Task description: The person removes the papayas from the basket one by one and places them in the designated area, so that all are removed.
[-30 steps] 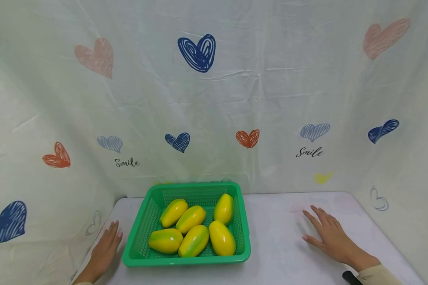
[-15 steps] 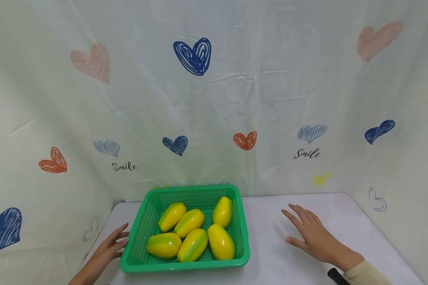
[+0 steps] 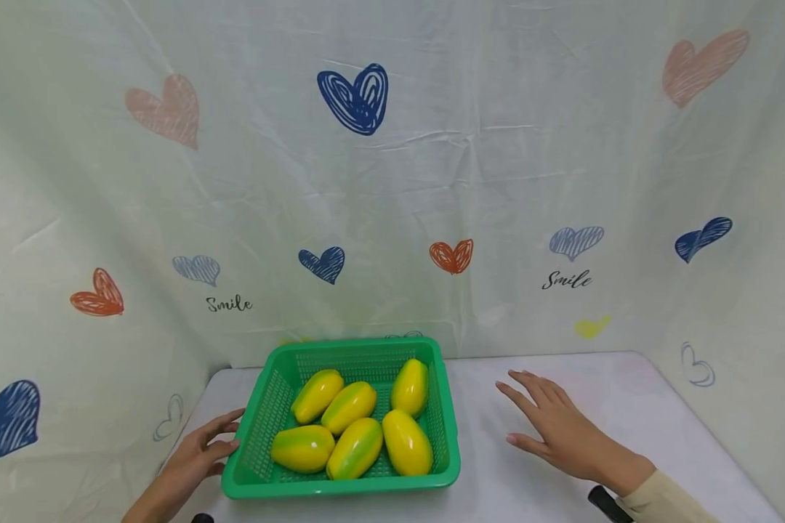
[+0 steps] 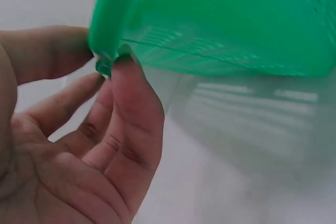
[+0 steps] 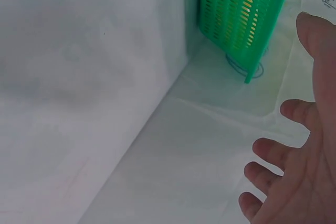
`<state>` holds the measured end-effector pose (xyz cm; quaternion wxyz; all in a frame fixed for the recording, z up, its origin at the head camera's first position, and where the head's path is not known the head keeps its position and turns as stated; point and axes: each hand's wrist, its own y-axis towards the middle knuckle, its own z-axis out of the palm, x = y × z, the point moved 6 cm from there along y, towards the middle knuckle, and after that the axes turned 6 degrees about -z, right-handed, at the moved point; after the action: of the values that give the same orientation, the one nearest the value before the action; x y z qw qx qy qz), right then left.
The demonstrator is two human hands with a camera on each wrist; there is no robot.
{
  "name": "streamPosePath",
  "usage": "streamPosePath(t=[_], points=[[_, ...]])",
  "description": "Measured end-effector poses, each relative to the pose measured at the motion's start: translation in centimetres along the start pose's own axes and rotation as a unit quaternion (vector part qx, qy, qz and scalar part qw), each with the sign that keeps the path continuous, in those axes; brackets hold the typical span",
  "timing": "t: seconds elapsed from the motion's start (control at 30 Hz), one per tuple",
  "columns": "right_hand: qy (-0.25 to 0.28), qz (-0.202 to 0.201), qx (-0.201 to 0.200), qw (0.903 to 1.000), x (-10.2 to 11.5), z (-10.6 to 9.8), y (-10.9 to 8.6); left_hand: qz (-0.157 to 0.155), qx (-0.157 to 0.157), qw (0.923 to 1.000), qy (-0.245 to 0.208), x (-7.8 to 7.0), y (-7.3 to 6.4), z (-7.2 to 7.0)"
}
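Note:
A green plastic basket (image 3: pixel 340 490) with mesh walls stands on the table, left of the middle in the head view. Several glossy yellow fruits with green streaks, shaped like papayas (image 3: pixel 353 448), lie inside it. My left hand (image 3: pixel 192 461) is at the basket's left side. The left wrist view shows thumb and forefinger of that hand (image 4: pixel 84 161) pinching the basket's rim (image 4: pixel 113 30). To the right of the basket, my right hand (image 3: pixel 562 432) is held over the table, fingers spread and nothing in them. The right wrist view has the basket's slotted wall (image 5: pixel 239 19) beyond that hand.
A white cloth covers the table (image 3: pixel 484 428). Behind it and along both sides hangs a pale curtain (image 3: pixel 392 196) printed with hearts and "Smile". Dark wrist-worn devices (image 3: pixel 608 503) show near both wrists.
My left hand has moved right from the table's left edge onto the basket's rim, its fingers now bent. My right hand has moved left, closer to the basket. Basket and fruits look unmoved.

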<state>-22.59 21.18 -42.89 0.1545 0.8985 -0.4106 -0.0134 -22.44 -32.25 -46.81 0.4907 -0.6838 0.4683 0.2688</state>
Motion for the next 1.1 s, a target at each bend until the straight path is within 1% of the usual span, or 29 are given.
streamPosePath(t=[0.27, 0.37, 0.53, 0.63, 0.73, 0.83, 1.1], points=[[0.010, -0.004, 0.029, 0.9995, 1.5, -0.5, 1.7, -0.014, -0.016, 0.9998, 0.005, 0.3, 0.1, -0.3], [0.012, -0.014, 0.039, 0.9991, 2.2, -0.8, 2.6, -0.020, -0.020, 0.9996, -0.002, 0.3, 0.1, -0.3], [0.007, -0.060, 0.050, 0.9969, 3.6, -1.2, 4.3, -0.025, -0.025, 0.9993, 0.007, 0.1, 0.1, -0.3], [0.005, -0.094, 0.055, 0.9941, 4.5, -1.4, 5.5, -0.026, -0.032, 0.9991, 0.011, 0.0, 0.1, -0.2], [-0.003, -0.118, 0.065, 0.9909, 5.4, -1.3, 6.6, -0.022, -0.035, 0.9991, 0.011, -0.2, 0.1, -0.2], [-0.013, -0.133, 0.080, 0.9878, 6.2, -0.9, 7.7, -0.018, -0.040, 0.9989, 0.014, -0.3, 0.0, -0.1], [-0.027, -0.176, 0.094, 0.9795, 8.1, 0.4, 9.6, -0.015, -0.042, 0.9989, 0.016, -0.3, -0.2, -0.1]])
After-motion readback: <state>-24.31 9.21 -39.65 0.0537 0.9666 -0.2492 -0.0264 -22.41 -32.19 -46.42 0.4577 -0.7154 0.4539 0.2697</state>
